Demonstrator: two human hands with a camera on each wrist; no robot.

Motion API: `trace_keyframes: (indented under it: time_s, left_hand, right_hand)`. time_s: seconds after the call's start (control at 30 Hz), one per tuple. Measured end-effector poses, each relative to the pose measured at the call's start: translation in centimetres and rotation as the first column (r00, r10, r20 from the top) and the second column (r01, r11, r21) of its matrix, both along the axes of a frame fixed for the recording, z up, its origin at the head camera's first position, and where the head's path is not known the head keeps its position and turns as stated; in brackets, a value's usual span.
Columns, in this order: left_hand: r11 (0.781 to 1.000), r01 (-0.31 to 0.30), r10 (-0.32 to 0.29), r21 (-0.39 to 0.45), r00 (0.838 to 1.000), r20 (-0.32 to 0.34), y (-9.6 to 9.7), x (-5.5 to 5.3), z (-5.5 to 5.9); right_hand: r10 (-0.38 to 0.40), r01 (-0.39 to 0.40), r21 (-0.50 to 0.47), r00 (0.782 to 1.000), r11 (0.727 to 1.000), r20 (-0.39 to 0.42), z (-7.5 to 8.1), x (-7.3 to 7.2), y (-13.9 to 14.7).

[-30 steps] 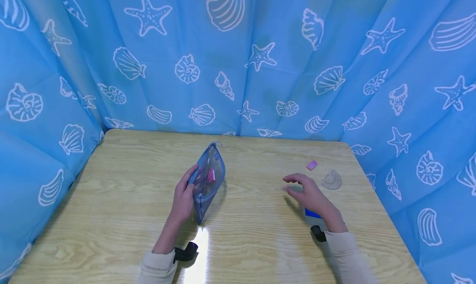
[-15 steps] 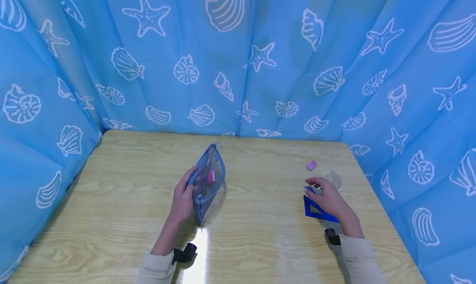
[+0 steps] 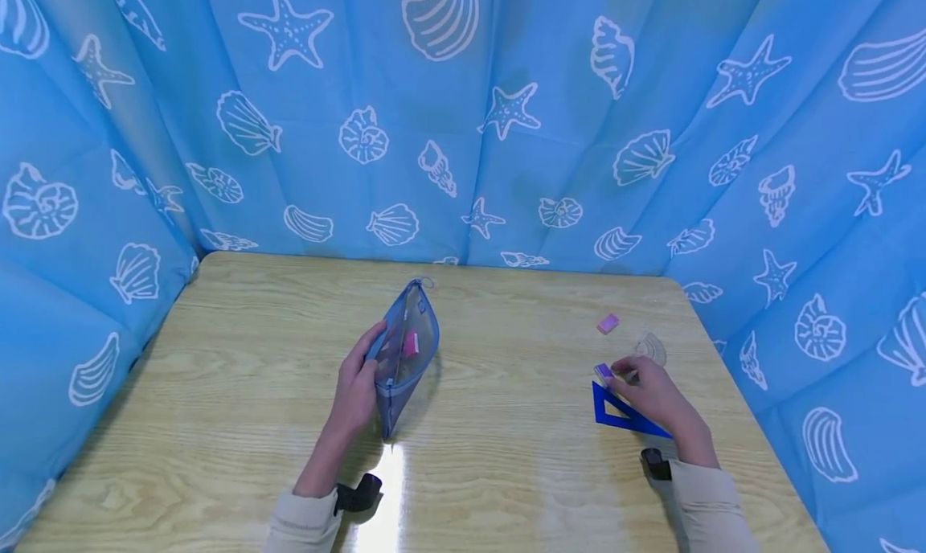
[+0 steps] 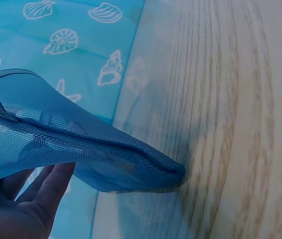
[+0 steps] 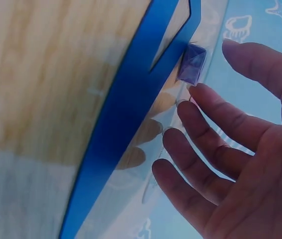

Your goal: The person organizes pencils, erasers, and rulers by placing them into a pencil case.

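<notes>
At the left of the head view, my left hand [image 3: 356, 388] grips one side of a blue mesh zipper pouch [image 3: 388, 396] between thumb and fingers. The pouch's mouth gapes upward, showing a small pink-and-white block [image 3: 411, 343] inside. In the left wrist view, fingers [image 4: 53, 186] press under the blue mesh [image 4: 81, 139]. My right hand [image 3: 654, 392] is beside a small purple wrapped block [image 3: 604, 374], likely an eraser. In the right wrist view, thumb and fingers are apart, with the index fingertip close to the purple block [image 5: 192, 63]. A blue set square [image 3: 625, 415] lies below that hand.
A pink eraser-like block [image 3: 608, 323] lies farther back on the wooden table [image 3: 499, 456]. A clear protractor [image 3: 653, 348] sits behind the right hand, partly hidden. Blue shell-patterned curtain [image 3: 477, 159] hangs along the back and both sides.
My right hand has moved right across the table to the purple block, uncovering the blue set square and partly covering the protractor. The left hand and pouch have stayed in place.
</notes>
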State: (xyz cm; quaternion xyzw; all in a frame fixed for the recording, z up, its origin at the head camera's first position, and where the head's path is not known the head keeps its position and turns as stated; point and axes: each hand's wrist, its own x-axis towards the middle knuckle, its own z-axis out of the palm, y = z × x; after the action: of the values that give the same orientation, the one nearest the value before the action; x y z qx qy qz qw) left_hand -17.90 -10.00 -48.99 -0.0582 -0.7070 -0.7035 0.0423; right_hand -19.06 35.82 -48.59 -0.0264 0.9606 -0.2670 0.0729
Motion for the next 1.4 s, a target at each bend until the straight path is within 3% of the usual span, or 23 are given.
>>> trace_keyframes:
  time_s: [0.37,0.77,1.0,1.4]
  left_hand:
    - [0.999,-0.003,0.004,-0.043,1.0,0.023,0.0,0.1,0.2]
    - [0.999,-0.007,0.008,-0.049,1.0,0.003,0.3,-0.1,0.1]
    - [1.0,0.0,0.0,-0.023,1.0,0.003,0.3,-0.2,0.2]
    - [1.0,-0.002,0.002,-0.022,1.0,0.002,0.2,-0.3,0.1]
  right_hand:
    - [0.01,-0.01,-0.001,1.0,1.0,-0.007,-0.7,-0.3,-0.3]
    - [0.032,-0.032,0.01,0.999,0.999,-0.023,-0.7,-0.6,-0.2]
    - [0.062,-0.07,-0.058,0.99,0.996,-0.129,-0.1,-0.9,-0.8]
    - [0.064,-0.092,-0.16,0.983,0.983,-0.17,-0.6,-1.4,-1.6]
